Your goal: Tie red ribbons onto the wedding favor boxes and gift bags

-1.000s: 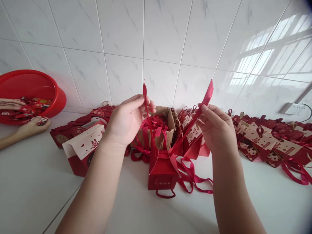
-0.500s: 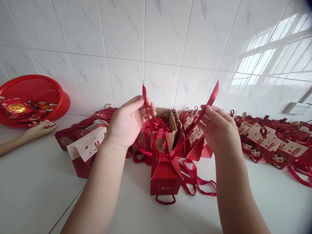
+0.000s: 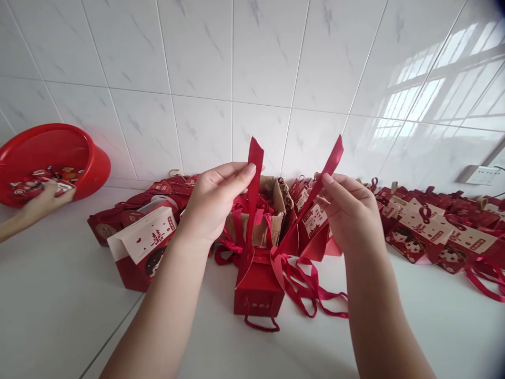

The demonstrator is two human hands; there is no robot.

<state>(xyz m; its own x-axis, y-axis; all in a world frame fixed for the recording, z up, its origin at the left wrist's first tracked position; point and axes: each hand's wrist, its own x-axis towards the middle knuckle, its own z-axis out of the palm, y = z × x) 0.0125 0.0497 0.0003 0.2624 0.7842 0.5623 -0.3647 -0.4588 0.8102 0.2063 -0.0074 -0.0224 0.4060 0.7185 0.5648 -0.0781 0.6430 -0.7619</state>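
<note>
At far left, a co-worker's hand (image 3: 48, 198) was at a red basin (image 3: 98, 164); a knock there could have spilled its packets. A cream-and-red box (image 3: 139, 239) stood just beside the left forearm (image 3: 168, 295), so a sideways sweep could have toppled it. The left hand (image 3: 211, 197) had a narrow grip, thumb and fingers pinching the left ribbon end (image 3: 255, 151); with only a short tip above the thumb, a small slip might have freed it. Between and below the hands, the small red box (image 3: 258, 281) stood on the tabletop (image 3: 197, 337), both ends rising from its top; uneven pulling could have tipped it or creased its flaps. Loose ribbons (image 3: 316, 276) just beside it risked tangling. The right hand (image 3: 351, 202) pinched the right ribbon end (image 3: 334, 155) just as narrowly, its slant inviting a twist.
</note>
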